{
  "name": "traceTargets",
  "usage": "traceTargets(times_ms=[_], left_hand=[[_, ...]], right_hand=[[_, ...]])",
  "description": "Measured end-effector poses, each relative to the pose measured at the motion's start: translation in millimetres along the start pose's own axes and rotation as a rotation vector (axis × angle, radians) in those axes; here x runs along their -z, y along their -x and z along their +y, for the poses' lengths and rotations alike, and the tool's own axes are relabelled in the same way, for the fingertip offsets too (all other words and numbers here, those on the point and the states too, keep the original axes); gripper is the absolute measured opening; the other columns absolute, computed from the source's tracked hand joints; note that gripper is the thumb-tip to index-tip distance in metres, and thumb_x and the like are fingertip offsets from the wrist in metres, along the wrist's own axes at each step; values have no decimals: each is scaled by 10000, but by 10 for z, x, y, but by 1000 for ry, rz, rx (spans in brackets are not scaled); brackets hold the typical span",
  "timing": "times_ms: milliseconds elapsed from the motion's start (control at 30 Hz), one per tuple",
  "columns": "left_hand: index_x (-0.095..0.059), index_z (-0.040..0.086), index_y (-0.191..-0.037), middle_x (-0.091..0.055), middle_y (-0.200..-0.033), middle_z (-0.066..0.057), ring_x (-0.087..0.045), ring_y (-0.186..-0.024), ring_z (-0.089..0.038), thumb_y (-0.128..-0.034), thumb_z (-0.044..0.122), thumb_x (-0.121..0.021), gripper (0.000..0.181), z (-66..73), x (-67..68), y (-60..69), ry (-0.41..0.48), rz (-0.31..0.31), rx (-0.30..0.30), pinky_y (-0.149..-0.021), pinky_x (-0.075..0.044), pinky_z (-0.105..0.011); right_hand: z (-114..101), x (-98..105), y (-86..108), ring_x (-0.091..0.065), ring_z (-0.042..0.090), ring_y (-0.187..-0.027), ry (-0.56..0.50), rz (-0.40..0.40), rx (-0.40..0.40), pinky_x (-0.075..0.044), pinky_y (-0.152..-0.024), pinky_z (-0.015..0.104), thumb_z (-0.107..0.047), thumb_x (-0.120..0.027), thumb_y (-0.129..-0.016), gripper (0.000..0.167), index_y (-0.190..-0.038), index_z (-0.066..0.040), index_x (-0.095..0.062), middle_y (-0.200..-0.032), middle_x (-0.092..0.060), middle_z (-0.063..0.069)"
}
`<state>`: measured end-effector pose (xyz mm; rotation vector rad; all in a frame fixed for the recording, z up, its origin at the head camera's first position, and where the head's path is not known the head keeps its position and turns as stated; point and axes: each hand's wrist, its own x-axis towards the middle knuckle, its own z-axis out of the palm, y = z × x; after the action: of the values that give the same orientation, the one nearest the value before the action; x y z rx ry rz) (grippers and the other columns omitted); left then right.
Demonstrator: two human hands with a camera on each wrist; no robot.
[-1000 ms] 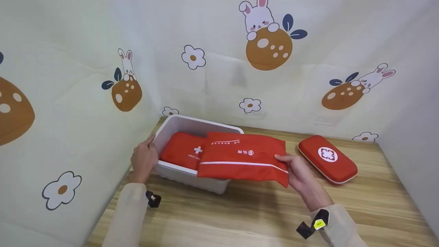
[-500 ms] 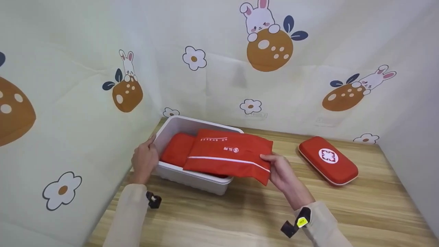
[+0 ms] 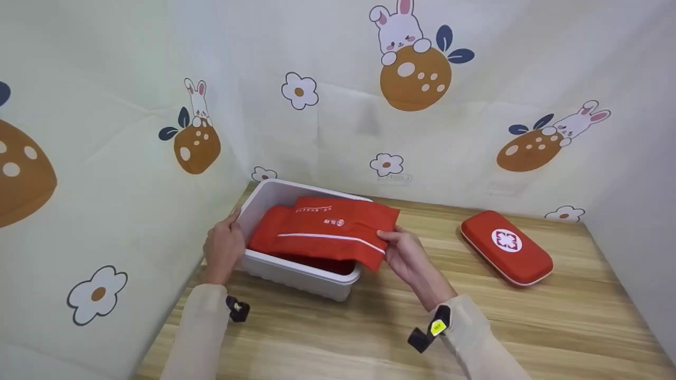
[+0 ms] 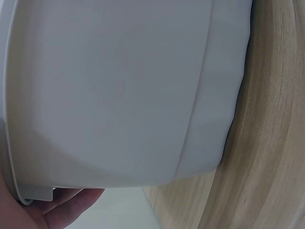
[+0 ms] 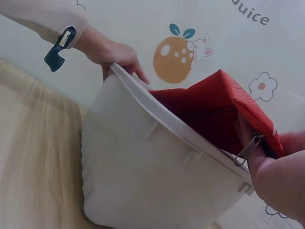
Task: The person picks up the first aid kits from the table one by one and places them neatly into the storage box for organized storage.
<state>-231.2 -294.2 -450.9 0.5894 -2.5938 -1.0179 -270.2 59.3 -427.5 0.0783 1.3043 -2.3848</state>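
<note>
My right hand (image 3: 409,258) pinches the right end of a flat red zip pouch (image 3: 322,228) with a white stripe. The pouch slants over the opening of a white plastic bin (image 3: 298,277), its left part inside the rim. In the right wrist view a metal zip pull (image 5: 249,149) hangs by the fingers. Beneath the pouch, a red first aid bag (image 3: 269,227) lies in the bin, mostly covered. My left hand (image 3: 224,248) grips the bin's left rim, fingers curled over its edge, as the left wrist view (image 4: 66,210) partly shows.
A red hard case (image 3: 507,248) with a white round emblem lies on the wooden table (image 3: 369,338), right of the bin. Curtain-like walls (image 3: 327,126) printed with rabbits and flowers stand close behind and to the left of the bin.
My right hand has carried the red zip pouch leftward, farther over and into the bin, covering more of the first aid bag. The left hand stays on the rim.
</note>
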Motion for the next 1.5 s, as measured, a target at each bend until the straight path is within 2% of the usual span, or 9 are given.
traceTargets(times_ms=[133, 300, 467, 700, 1100, 1267, 1333, 1433, 1500], left_hand=[[-499, 180, -1479, -632, -1208, -317, -587, -917, -358, -1024, 189, -288, 501, 1, -4, 0, -1, 7, -5, -731, -401, -448], [-485, 176, -1488, -627, -1235, -312, -568, -912, -360, -1028, 204, -284, 503, 2, -12, -4, -3, -3, 8, -738, -394, -436], [-482, 170, -1489, -605, -1329, -282, -587, -951, -377, -1033, 212, -292, 495, 0, -11, -4, -6, 4, 10, -751, -404, -443], [-438, 168, -1512, -623, -931, -246, -487, -747, -298, -1047, 211, -297, 488, 7, 2, -5, -11, -22, 18, -694, -376, -387], [-438, 139, -1512, -616, -871, -227, -402, -649, -243, -1036, 199, -296, 501, 11, 2, -5, -23, -20, 1, -624, -348, -350], [-404, 138, -1526, -657, -1033, -258, -542, -842, -307, -1048, 203, -298, 493, 28, 8, 4, -10, -39, 10, -713, -401, -376], [-394, 144, -1530, -660, -1216, -254, -569, -941, -329, -1051, 206, -302, 492, 32, 10, 9, -6, -45, 12, -747, -411, -388], [-381, 156, -1536, -534, -1465, -223, -579, -1059, -358, -1054, 216, -302, 492, 31, 14, 8, -1, -50, 22, -780, -417, -404], [-376, 154, -1539, -437, -1542, -205, -574, -1116, -363, -1056, 221, -302, 494, 27, 16, 6, 0, -51, 33, -799, -415, -411]], right_hand=[[29, -104, -68, -586, 223, -1147, 3, -9, 2, -541, -973, 345, 63, -393, -982, 504, -1477, 53, -294, -1360, -508, 151], [50, -239, -137, -482, 295, -1296, 4, -49, 13, -366, -1162, 451, 95, -364, -968, 549, -1502, 76, -244, -1469, -429, 219], [85, -362, -178, -399, 364, -1401, -4, -73, 6, -312, -1186, 512, 120, -335, -952, 582, -1517, 74, -199, -1518, -375, 262], [145, -501, -201, -333, 393, -1451, -51, -107, 1, -282, -1200, 518, 141, -318, -944, 617, -1534, 51, -157, -1558, -309, 262], [307, -683, -220, -319, 389, -1434, -106, -123, 14, -257, -1210, 536, 159, -298, -915, 654, -1531, 43, -110, -1554, -267, 254], [365, -706, -232, -343, 369, -1404, -106, -116, 14, -267, -1207, 531, 156, -307, -917, 657, -1534, 39, -112, -1551, -277, 247], [378, -700, -236, -347, 365, -1403, -98, -115, 15, -268, -1208, 528, 151, -303, -925, 649, -1535, 42, -111, -1546, -282, 247], [381, -680, -241, -362, 344, -1386, -69, -117, 24, -260, -1214, 514, 137, -303, -937, 630, -1535, 51, -125, -1529, -302, 245], [380, -659, -243, -398, 318, -1348, -6, -118, 38, -275, -1207, 491, 125, -301, -944, 600, -1526, 73, -166, -1502, -343, 247]])
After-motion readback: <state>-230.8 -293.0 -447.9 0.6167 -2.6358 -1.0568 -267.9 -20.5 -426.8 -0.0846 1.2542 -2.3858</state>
